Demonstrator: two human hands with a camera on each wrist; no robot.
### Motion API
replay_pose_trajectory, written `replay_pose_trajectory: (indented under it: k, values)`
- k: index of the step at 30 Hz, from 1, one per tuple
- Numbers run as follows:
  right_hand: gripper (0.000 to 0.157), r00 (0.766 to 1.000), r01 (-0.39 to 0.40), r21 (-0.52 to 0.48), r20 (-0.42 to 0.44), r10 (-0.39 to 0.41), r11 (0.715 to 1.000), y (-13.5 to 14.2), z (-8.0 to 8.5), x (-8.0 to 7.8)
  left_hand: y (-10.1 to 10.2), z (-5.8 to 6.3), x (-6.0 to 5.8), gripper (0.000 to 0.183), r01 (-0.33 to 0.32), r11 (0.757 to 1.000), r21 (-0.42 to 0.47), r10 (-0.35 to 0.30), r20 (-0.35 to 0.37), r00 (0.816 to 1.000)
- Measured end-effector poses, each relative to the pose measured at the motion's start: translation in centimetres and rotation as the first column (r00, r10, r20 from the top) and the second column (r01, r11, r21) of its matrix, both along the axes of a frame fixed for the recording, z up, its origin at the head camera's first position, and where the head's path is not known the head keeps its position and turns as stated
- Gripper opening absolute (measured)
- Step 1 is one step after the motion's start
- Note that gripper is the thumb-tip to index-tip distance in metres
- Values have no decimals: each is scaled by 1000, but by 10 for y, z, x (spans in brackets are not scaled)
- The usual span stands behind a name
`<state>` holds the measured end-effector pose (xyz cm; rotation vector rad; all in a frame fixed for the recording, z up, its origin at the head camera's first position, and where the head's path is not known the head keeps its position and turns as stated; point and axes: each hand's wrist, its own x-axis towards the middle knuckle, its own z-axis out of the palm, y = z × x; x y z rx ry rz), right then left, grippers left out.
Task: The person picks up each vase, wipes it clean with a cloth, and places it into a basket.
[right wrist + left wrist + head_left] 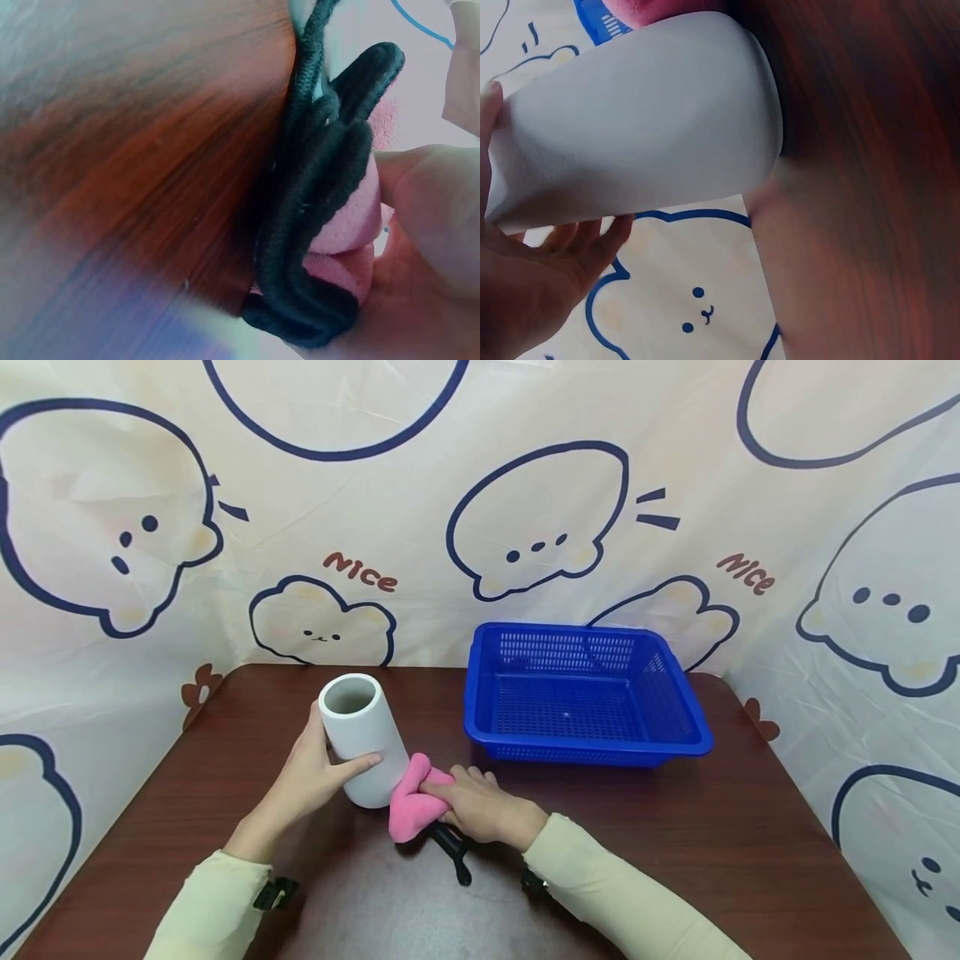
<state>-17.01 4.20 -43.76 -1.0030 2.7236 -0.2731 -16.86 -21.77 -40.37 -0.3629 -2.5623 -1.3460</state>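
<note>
A white vase (373, 729) with a round open mouth stands left of centre in the head view. My left hand (318, 772) grips its side, thumb across the front and the other fingers behind. In the left wrist view the smooth vase (645, 112) fills much of the picture, its base close to the tabletop. My right hand (483, 807) pinches a bunched pink cloth (411, 806) against the lower right of the vase. Thick black trim (315, 187) runs along the cloth in the right wrist view, and one black loop hangs toward me.
A blue plastic basket (588, 752) with slotted walls stands at the back right of the dark brown table (697, 843). Curtains (420, 518) printed with cartoon figures rise behind the table and on both sides.
</note>
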Motion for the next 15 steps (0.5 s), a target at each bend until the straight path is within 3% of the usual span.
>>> replay_pose_trajectory:
  k: [5, 15]
  values:
    - [45, 1000, 4, 6, -6, -4, 1000, 0, 1, 0, -7, 0, -4, 97, 44, 998, 38, -47, 65, 997]
    - [43, 1000, 1, -9, -5, -1, 1000, 0, 0, 1, -15, 0, -5, 83, 66, 997, 28, -68, 70, 995]
